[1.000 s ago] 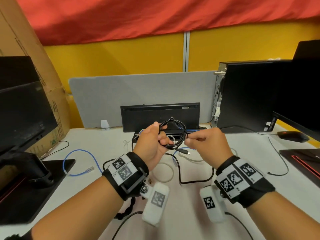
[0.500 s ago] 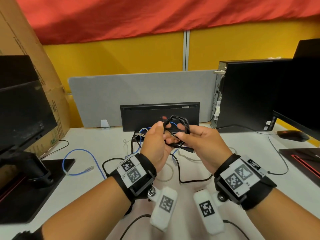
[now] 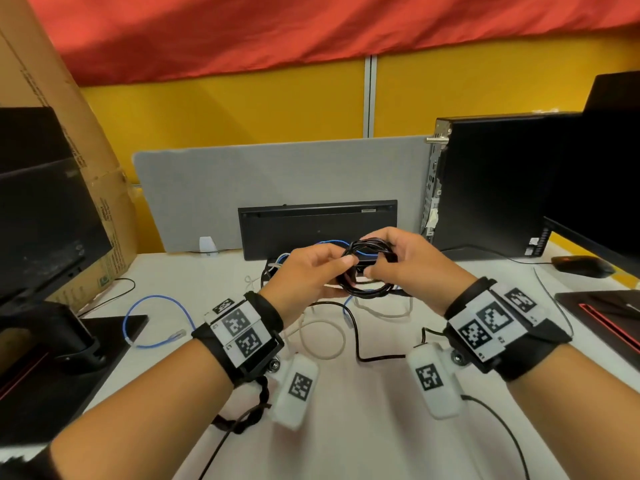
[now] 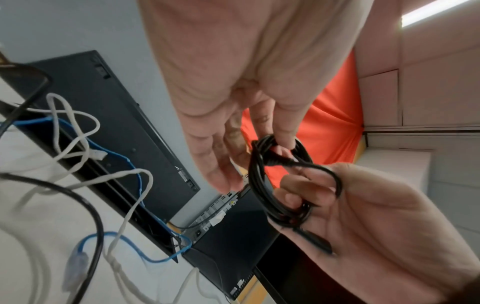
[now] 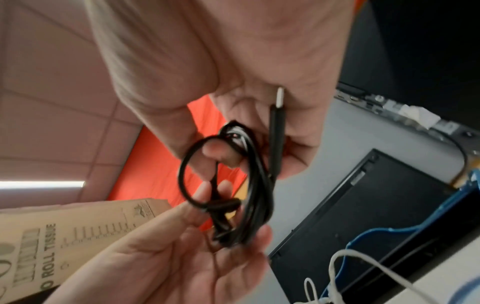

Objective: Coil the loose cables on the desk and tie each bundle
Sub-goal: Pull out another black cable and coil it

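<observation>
A black cable coil point(image 3: 367, 271) hangs above the desk in front of the keyboard, held by both hands. My left hand point(image 3: 341, 268) pinches its left side; in the left wrist view the left fingertips point(image 4: 284, 139) clamp the strands where a turn wraps round the black coil point(image 4: 259, 185). My right hand point(image 3: 379, 265) grips the right side. In the right wrist view the right thumb pokes through the black coil point(image 5: 254, 185), and the cable's plug end point(image 5: 276, 127) lies along the right fingers. On the desk lie a loose blue cable point(image 3: 156, 317), a beige cable point(image 3: 325, 337) and another black cable point(image 3: 356, 337).
A black keyboard point(image 3: 311, 230) leans against the grey divider point(image 3: 277, 174). A PC tower point(image 3: 491, 188), a monitor point(image 3: 602, 168) and a mouse point(image 3: 581, 265) stand on the right. On the left are a monitor point(image 3: 41, 216) on its stand and a cardboard box point(image 3: 104, 188).
My right hand, which pinched the cable's tail beside the coil, has closed in onto the coil. The tail is now drawn in and both hands sit tight together.
</observation>
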